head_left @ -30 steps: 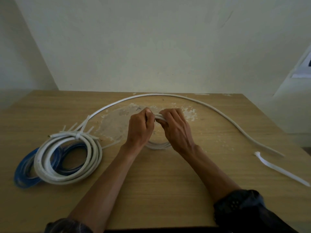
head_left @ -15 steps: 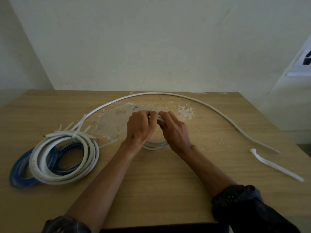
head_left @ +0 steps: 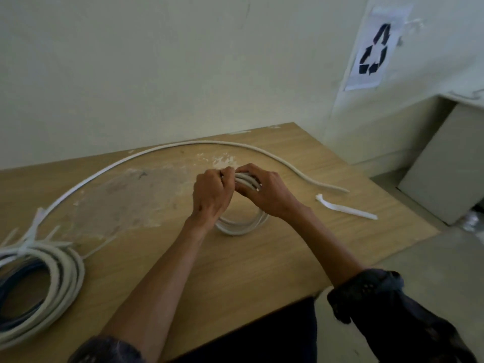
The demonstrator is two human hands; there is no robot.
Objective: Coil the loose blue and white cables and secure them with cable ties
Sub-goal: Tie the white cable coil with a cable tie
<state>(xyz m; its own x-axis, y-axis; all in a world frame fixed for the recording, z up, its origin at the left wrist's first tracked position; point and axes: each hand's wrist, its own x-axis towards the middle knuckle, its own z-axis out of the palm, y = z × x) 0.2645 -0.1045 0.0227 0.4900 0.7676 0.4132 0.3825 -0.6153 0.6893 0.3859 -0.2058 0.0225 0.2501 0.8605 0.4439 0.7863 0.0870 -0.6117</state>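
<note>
1. The small coil (head_left: pixel 242 225) of white cable sits at the middle of the counter (head_left: pixel 262 271). Its lower loop rests on the wood and its top is lifted between both hands.
2. The left hand (head_left: pixel 212 195) grips the top of the coil from the left, fingers curled tight round the strands.
3. The right hand (head_left: pixel 269 195) meets it from the right, fingers curled over the same strands, knuckles almost touching the left hand.
4. A loose cable (head_left: pixel 199 144) arcs from the left edge along the far edge and ends near the right edge.
5. A tie (head_left: pixel 345 206) lies flat just beside that end, not touching it.
6. At the left edge a white coil (head_left: pixel 65 271) lies over a blue coil (head_left: pixel 15 292).
7. Spare ties (head_left: pixel 34 226) lie fanned out at the white coil's far side.
8. A recycling sign (head_left: pixel 373 51) hangs on the wall beyond the far right corner.
</note>
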